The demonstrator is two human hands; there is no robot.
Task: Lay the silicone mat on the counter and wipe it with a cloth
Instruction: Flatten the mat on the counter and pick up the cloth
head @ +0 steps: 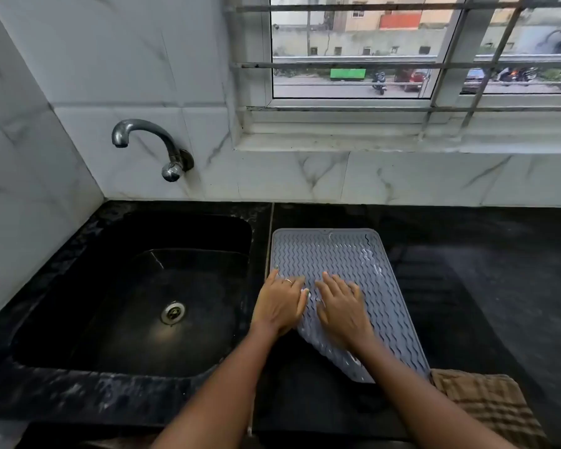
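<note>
A grey silicone mat [340, 270], ribbed with raised wavy ridges and edged by a low rim with rounded corners, lies on a black stone tabletop [483, 286] just to the right of a black sink [78, 319]. Both of the person's hands press on its left half: the left hand [280, 301], a ring on one finger, rests flat at the mat's left edge with fingers [297, 280] spread and gripping nothing, and the right hand [342, 306] lies palm-down beside it, fingers extended and likewise open. The mat's near left corner appears lifted or folded under the forearms. A brown checked cloth [486, 406], waffle-textured, sits at the mat's near right corner. A curved metal tap [149, 140] juts from the marble-patterned wall tiles [402, 176].
</note>
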